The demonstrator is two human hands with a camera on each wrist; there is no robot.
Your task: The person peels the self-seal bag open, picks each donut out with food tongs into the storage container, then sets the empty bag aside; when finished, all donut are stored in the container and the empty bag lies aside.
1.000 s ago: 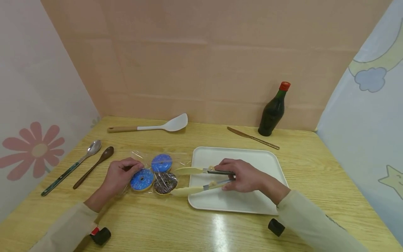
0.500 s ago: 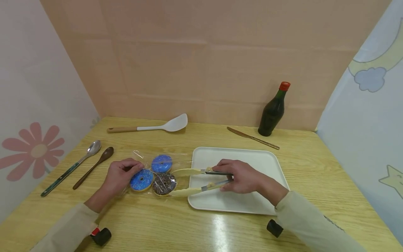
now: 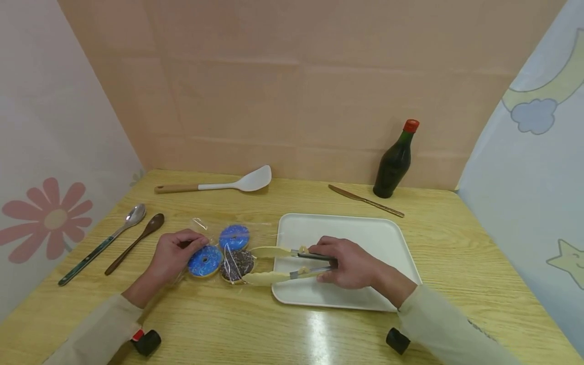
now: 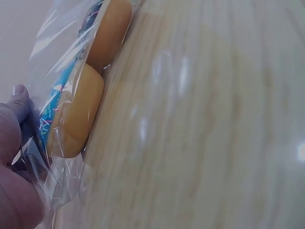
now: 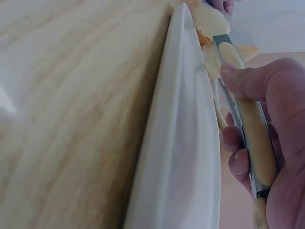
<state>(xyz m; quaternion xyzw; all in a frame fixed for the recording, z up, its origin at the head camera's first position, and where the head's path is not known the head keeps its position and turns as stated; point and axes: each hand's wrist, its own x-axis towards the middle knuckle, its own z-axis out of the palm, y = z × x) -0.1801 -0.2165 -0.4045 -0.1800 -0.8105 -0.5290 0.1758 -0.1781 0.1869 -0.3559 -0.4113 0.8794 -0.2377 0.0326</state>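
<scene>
My left hand (image 3: pixel 175 253) pinches the left part of a clear plastic bag (image 3: pixel 257 230) between thumb and fingers. Inside the bag lie a front blue doughnut (image 3: pixel 204 263), a rear blue doughnut (image 3: pixel 234 234) and a chocolate doughnut (image 3: pixel 236 266). In the left wrist view, the tan side of the blue doughnut (image 4: pixel 78 112) shows through the plastic near my thumb. My right hand (image 3: pixel 349 261) grips a pair of tongs (image 5: pixel 255 138) above the tray. The tongs' pale yellow heads are spread apart at the right side of the chocolate doughnut; whether they are inside the bag I cannot tell.
A white tray (image 3: pixel 365 228) lies beneath my right hand. Behind are a white spatula (image 3: pixel 253 180), a bronze knife (image 3: pixel 365 200) and a dark bottle (image 3: pixel 393 165) with a red cap. A metal spoon (image 3: pixel 102 246) and a wooden spoon (image 3: pixel 137 242) lie on the left.
The right hand and tongs have shifted slightly left and towards me, bringing the tong heads closer around the chocolate doughnut. The left hand keeps its pinch on the bag and has hardly moved.
</scene>
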